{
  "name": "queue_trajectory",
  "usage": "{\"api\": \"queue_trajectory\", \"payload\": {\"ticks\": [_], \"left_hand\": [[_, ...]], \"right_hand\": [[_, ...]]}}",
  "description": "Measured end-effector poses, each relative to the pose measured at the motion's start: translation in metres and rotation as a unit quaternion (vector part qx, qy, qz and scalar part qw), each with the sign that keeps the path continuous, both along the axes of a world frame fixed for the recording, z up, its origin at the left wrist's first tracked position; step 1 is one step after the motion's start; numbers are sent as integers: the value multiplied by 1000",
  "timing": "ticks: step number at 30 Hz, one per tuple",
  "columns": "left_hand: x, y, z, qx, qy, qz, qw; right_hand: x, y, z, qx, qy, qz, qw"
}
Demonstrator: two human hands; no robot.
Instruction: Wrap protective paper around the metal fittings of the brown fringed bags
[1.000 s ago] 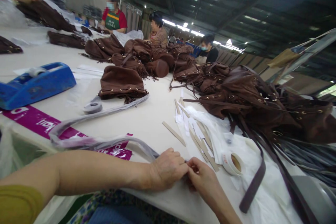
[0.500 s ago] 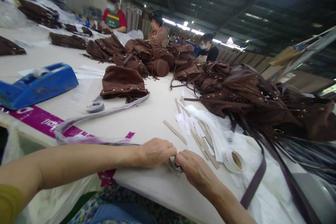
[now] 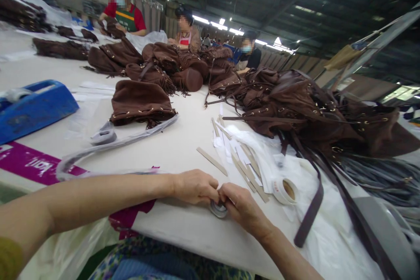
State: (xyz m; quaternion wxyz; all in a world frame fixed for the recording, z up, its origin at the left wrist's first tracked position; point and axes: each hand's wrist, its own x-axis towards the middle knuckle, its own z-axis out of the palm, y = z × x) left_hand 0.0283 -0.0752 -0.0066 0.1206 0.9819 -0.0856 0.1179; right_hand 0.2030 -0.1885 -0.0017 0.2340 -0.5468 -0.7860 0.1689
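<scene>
My left hand (image 3: pixel 197 187) and my right hand (image 3: pixel 238 203) meet near the table's front edge, fingers closed and fingertips touching. Between and below them is a small coiled, plastic-wrapped strap (image 3: pixel 218 211), partly hidden by the fingers. Behind my left forearm a long strap in clear wrap (image 3: pixel 131 138) curves over the white table, with a coiled end beside a dark brown fringed bag (image 3: pixel 141 101). Grey-brown strips (image 3: pixel 211 161) lie just beyond my hands, and a roll of white tape (image 3: pixel 285 191) sits to their right.
A blue tape dispenser (image 3: pixel 36 109) stands at the left. Brown bags (image 3: pixel 288 100) are heaped across the back and right, with loose straps hanging forward over white plastic (image 3: pixel 328 223). Three people work across the table. Purple tape (image 3: pixel 36 164) runs along the front left edge.
The whole view has shifted, so the table items appear farther left. My hands remain together at the coil, the left fingers slightly more bent. The person in red now holds up a brown piece.
</scene>
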Motion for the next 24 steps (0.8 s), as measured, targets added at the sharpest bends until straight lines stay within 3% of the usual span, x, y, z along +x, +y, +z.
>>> {"api": "queue_trajectory", "payload": {"ticks": [2, 5, 7, 9, 10, 12, 15, 17, 19, 21, 24], "left_hand": [[3, -10, 3, 8, 29, 38, 999], [8, -37, 5, 57, 64, 128, 988], [11, -55, 3, 74, 77, 165, 981], [12, -67, 0, 78, 70, 176, 979], [12, -69, -2, 77, 59, 174, 980], [8, -65, -4, 78, 34, 148, 985], [-1, -48, -2, 111, 11, 77, 991], [-8, -35, 2, 140, 9, 55, 989], [-12, -27, 5, 156, 3, 46, 987], [-14, -26, 3, 162, -11, 31, 986], [-11, -40, -7, 173, -29, 60, 983]], "right_hand": [[-2, -4, 1, -14, -24, -44, 999], [-7, -13, 5, -35, -71, -182, 980], [-10, -19, 9, -108, -80, -261, 956], [-13, -22, 14, -220, -69, -290, 929], [-14, -21, 16, -253, -70, -285, 922], [-14, -18, 21, -243, -114, -240, 933], [-13, -8, 29, -160, -230, -70, 957], [-12, 0, 34, -150, -285, 30, 946], [-11, 7, 38, -154, -323, 80, 931], [-12, 11, 40, -167, -314, 74, 932], [-14, 7, 39, -180, -256, -18, 950]]}}
